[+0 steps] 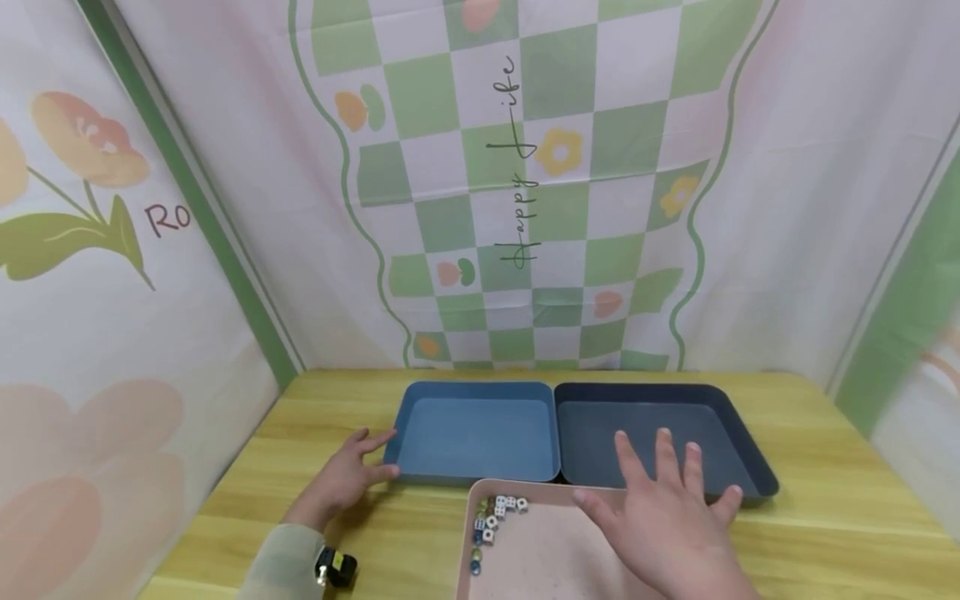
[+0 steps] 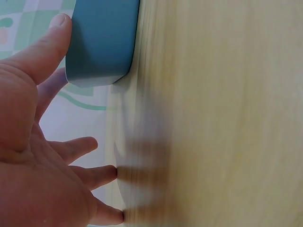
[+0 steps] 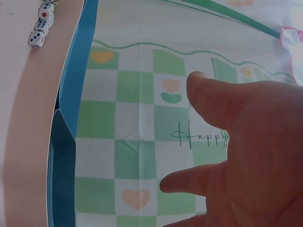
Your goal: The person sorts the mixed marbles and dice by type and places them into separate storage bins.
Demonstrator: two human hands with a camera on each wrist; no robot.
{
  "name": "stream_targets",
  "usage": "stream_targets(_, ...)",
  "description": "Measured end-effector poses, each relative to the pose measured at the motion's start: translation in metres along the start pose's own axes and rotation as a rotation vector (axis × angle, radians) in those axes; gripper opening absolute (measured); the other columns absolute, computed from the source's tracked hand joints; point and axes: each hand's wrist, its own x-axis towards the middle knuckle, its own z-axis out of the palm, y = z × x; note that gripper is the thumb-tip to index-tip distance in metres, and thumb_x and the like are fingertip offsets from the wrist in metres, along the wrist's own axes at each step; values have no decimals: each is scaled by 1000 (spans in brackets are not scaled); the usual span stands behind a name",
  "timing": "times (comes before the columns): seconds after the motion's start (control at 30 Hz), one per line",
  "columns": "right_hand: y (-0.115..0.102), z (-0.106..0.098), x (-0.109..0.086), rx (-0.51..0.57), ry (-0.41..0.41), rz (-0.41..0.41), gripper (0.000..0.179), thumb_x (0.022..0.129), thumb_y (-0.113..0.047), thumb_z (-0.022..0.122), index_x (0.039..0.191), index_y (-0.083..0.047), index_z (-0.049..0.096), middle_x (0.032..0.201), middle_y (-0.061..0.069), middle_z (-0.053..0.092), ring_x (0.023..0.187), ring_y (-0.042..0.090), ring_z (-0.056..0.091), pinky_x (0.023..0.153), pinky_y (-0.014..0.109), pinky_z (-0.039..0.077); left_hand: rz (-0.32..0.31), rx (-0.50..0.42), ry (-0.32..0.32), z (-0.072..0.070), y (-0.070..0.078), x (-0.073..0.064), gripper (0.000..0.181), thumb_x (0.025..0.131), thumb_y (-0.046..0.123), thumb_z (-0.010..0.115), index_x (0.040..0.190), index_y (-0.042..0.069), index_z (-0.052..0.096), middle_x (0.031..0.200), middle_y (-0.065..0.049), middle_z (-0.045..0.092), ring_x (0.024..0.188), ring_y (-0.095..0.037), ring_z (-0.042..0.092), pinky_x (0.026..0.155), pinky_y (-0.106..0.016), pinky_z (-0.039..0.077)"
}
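Blue tray (image 1: 472, 437), shallow; left hand (image 1: 348, 475) touching its side, right hand (image 1: 667, 525) above pink tray (image 1: 562, 550); both hands' fingers spread. Wood-grain table (image 1: 405, 550), checked curtain (image 1: 558, 217).

Blue tray (image 1: 476, 437), slate-navy tray (image 1: 637, 425), pale pink tray (image 1: 558, 554), yellow wood-grained table (image 1: 247, 492).
Over here, white dice (image 3: 36, 39) are spotted red and dark; the white curtain (image 1: 558, 75) is checked green, with yellow flowers (image 1: 560, 151) and peach tulips (image 1: 448, 273).

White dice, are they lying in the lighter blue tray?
No, the white dice are in the pink tray, near its far left corner.
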Motion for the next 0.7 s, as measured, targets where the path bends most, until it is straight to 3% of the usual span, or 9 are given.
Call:
stream_targets(0.5,0,1,1,-2,2,0,124,71,-96,31,159,-10,22,154,40,-7,133,65,-17,83,86,-14,-36,-1,-13,-1,2,-1,74,84,44,78,148,21,51,158,-32,18,137,-60,21,104,-76,17)
stream_targets(0.7,-3,1,1,-3,-1,1,124,70,-97,30,160,-11,23,155,40,-7,133,65,-16,84,86,-13,-51,-32,-20,-1,4,0,74,81,41,80,147,24,52,153,-20,38,139,-50,29,108,-70,19)
